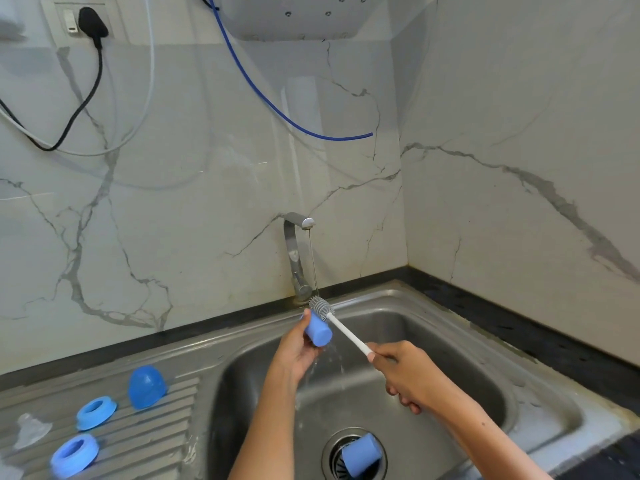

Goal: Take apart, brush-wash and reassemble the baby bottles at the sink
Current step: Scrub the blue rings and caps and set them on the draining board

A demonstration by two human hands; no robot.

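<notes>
- At the far left, a clear silicone teat point(32, 429) lies on the ribbed steel drainboard point(162, 441) beside the sink.
- Just right of the teat, two blue screw rings rest on the drainboard: the far ring point(96, 412) and the near ring point(74, 455).
- Behind the rings, a blue dome cap point(147, 386) sits on the drainboard near the basin edge.
- On the wall above, a black plug point(91, 24) sits in a socket, its cable hanging down, and a blue hose point(277, 109) curves across the marble.
- At centre, a steel tap point(294, 251) runs a thin stream of water into the sink basin point(450, 341).
- The left hand point(298, 351) holds a blue bottle body point(318, 329) over the basin under the stream, fingers curled around it, its closed base towards the camera.
- A grey-bristled bottle brush point(341, 327) has its head at the far end of that bottle; its white handle slants down to the right.
- The right hand point(408, 375) grips the handle's end, fingers wrapped tight around it.
- Lower down, a second blue bottle body point(362, 455) lies on its side over the drain strainer point(334, 459).
</notes>
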